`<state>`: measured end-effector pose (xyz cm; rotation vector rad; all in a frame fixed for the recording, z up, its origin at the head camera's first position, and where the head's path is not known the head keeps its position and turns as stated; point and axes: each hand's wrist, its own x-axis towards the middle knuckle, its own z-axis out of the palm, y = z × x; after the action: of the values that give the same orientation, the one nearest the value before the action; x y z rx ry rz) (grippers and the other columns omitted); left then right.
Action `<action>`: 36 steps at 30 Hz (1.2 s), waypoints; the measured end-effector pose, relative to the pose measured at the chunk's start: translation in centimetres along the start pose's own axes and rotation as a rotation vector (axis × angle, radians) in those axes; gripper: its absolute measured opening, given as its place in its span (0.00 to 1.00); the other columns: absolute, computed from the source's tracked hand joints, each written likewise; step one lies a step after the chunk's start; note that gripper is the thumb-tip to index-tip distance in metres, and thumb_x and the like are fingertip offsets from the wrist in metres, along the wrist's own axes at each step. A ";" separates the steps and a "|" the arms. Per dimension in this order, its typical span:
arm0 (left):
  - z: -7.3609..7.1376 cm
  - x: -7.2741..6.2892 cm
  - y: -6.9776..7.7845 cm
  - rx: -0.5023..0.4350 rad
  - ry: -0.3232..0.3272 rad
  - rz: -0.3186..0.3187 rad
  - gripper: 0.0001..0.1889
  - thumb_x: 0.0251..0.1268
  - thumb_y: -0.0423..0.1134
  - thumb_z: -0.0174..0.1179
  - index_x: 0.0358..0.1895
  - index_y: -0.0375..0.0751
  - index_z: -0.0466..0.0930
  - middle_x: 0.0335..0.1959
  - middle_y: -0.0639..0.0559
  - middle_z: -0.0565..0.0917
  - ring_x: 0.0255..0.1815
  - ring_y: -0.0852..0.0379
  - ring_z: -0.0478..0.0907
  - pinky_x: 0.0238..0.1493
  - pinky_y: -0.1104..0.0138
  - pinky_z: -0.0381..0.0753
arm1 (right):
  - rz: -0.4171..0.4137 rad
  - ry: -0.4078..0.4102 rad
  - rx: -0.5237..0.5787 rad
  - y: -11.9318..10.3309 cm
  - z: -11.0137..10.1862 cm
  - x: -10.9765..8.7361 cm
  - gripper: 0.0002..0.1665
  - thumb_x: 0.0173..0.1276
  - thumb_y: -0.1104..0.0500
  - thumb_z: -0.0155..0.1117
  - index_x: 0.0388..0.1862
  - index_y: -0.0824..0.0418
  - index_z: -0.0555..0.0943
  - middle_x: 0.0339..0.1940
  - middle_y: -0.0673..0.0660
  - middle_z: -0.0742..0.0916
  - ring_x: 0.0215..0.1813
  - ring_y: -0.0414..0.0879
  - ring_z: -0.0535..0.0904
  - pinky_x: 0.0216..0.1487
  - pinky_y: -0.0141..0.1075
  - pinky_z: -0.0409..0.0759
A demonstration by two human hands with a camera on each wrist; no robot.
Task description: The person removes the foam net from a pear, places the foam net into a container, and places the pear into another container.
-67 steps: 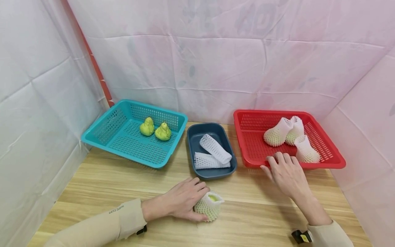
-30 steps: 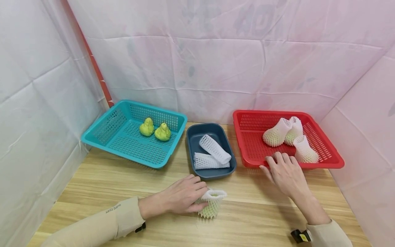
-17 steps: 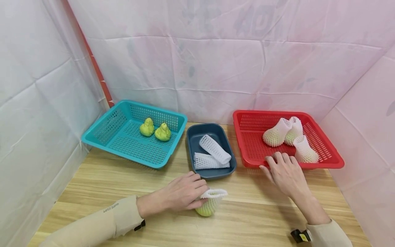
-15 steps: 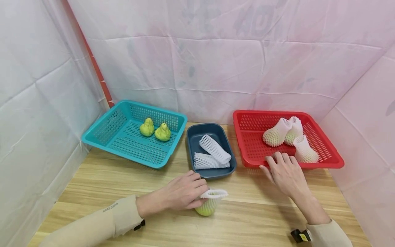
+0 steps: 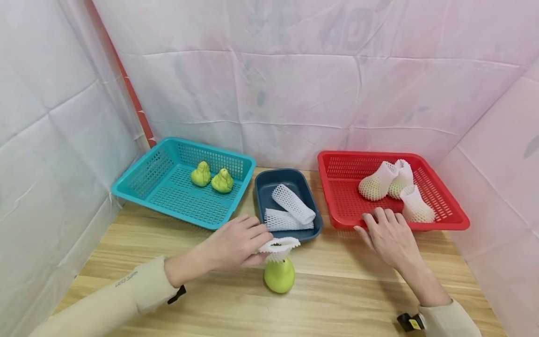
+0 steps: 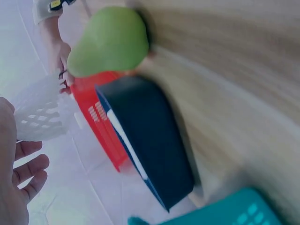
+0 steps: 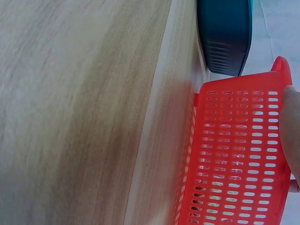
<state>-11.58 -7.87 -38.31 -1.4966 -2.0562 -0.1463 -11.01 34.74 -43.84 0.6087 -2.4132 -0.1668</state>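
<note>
With my left hand (image 5: pixel 236 242) I pinch a white foam-mesh sleeve (image 5: pixel 279 252) between thumb and fingers, over the stem of a smooth yellow-green pear (image 5: pixel 280 277); whether they touch I can't tell. The pear stands upright on the wood-grained table (image 5: pixel 337 295), before the dark blue plastic tray's (image 5: pixel 281 179) near edge. My right hand's (image 5: pixel 391 241) fingers curl over the red slotted basket's (image 5: pixel 343 199) near rim, toward its left corner.

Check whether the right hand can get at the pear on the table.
Likely yes, if the right hand releases the red basket: only table lies between it and the pear, though the left hand holds a white net above.
</note>
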 end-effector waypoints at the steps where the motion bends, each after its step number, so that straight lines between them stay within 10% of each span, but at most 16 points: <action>1: -0.2 0.0 -0.2 0.007 0.003 0.000 0.14 0.63 0.51 0.69 0.46 0.49 0.83 0.38 0.60 0.86 0.40 0.57 0.79 0.45 0.66 0.78 | 0.001 -0.002 0.000 0.0 0.0 0.0 0.40 0.86 0.35 0.32 0.42 0.66 0.78 0.32 0.65 0.77 0.33 0.64 0.73 0.35 0.52 0.70; 11: -1.0 1.3 -2.5 0.107 0.006 0.066 0.11 0.59 0.48 0.68 0.39 0.48 0.79 0.35 0.58 0.84 0.36 0.56 0.76 0.42 0.66 0.76 | 0.002 -0.001 0.004 0.0 0.2 -0.1 0.39 0.85 0.35 0.33 0.42 0.66 0.78 0.32 0.65 0.77 0.34 0.64 0.74 0.34 0.51 0.71; 25: 0.3 5.1 -5.8 0.264 -0.342 0.194 0.08 0.75 0.48 0.57 0.46 0.50 0.79 0.45 0.57 0.85 0.47 0.55 0.79 0.50 0.63 0.76 | 0.000 0.005 0.005 0.2 0.1 -0.1 0.40 0.85 0.34 0.32 0.41 0.66 0.78 0.32 0.65 0.77 0.34 0.65 0.74 0.35 0.52 0.71; 36: 4.0 7.0 -6.6 0.406 -0.509 0.304 0.14 0.85 0.44 0.45 0.53 0.51 0.82 0.49 0.56 0.87 0.50 0.56 0.80 0.51 0.63 0.73 | -0.001 0.003 0.009 0.2 0.2 -0.1 0.40 0.85 0.34 0.32 0.40 0.66 0.78 0.32 0.66 0.77 0.34 0.65 0.74 0.35 0.52 0.71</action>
<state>-20.42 -2.80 -36.40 -1.6658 -2.0186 0.7976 -11.16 34.96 -44.03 0.6142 -2.4118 -0.1558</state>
